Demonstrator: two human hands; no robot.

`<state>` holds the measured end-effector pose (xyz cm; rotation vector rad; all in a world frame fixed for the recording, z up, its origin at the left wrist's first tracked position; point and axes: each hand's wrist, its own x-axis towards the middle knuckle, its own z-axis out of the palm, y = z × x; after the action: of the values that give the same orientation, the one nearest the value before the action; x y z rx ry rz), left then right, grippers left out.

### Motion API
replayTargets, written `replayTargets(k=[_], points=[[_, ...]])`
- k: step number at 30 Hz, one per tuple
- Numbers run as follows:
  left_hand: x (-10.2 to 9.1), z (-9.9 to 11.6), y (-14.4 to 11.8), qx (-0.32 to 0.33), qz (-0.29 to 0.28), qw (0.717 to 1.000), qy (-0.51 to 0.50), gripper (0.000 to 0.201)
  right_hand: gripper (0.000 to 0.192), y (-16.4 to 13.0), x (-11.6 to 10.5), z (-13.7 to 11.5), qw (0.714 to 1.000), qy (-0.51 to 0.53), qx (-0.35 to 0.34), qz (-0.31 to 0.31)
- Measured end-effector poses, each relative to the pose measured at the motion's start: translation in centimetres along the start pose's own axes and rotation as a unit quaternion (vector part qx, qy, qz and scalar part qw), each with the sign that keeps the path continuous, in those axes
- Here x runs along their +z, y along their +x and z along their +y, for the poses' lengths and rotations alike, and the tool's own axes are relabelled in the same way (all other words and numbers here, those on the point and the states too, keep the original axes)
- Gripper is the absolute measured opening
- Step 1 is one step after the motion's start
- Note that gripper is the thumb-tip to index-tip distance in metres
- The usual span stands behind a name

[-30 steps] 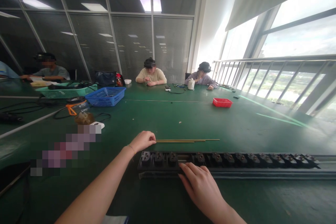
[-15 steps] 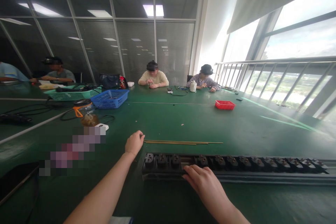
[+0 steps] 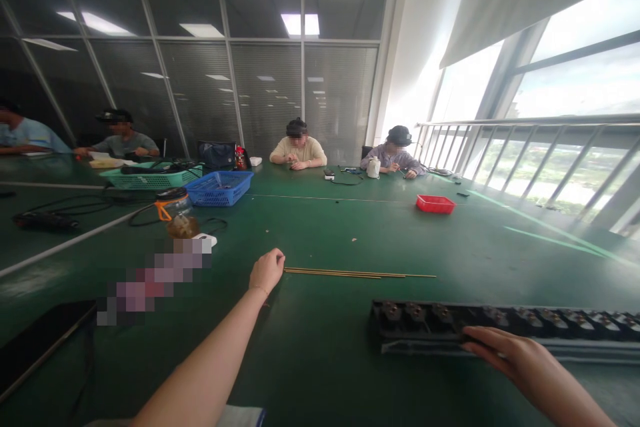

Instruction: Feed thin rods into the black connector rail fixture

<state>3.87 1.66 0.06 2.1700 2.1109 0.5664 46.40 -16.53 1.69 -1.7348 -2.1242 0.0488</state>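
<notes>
Where the green table [image 3: 320, 227] fills the view, a long black strip of sockets [image 3: 500, 323] is seen lying on it, its long axis running left to right, from near the middle of the view out past the right edge. The right hand [image 3: 520, 363] is laid on the strip's near edge, fingers [image 3: 480, 349] stretched flat and loosely spread, pressing rather than clasping; nothing is held in it. Beyond the strip, toward the far side of the table, a bundle of thin brass rods [image 3: 357, 273] is laid parallel to the strip and apart from it. The left hand [image 3: 267, 270] is placed at the rods' left end, loosely curled, fingertips touching or almost touching the tips; whether the rods are pinched cannot be told. The rods thus stretch rightward from the left hand, which is much the nearer to them. Farther beyond the strip, a red tray [image 3: 435, 204], a blue basket [image 3: 220, 188] and several seated people are seen.
</notes>
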Motion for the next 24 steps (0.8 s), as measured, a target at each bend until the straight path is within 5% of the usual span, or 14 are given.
replayTargets(k=[5,8,12,18,24], points=[[-0.2,0.1,0.0,-0.013,-0.004,1.000,-0.010,0.023,0.031,-1.3,-3.7,7.4,0.997,0.003,0.046,-0.069],[-0.2,0.1,0.0,-0.017,-0.004,1.000,-0.018,0.023,0.027,0.1,-5.7,8.6,0.998,-0.002,0.007,-0.061],[-0.1,0.0,0.1,-0.023,-0.013,0.999,-0.030,0.024,0.026,4.9,-6.2,1.9,0.998,-0.051,-0.034,-0.008],[-0.1,0.2,0.0,0.007,-0.010,1.000,-0.016,0.023,0.019,13.1,-0.4,-12.9,0.957,-0.218,-0.134,-0.136],[-0.2,0.2,0.0,-0.012,-0.009,1.000,-0.021,0.021,0.032,17.7,7.2,-16.5,0.939,-0.256,-0.096,-0.210]])
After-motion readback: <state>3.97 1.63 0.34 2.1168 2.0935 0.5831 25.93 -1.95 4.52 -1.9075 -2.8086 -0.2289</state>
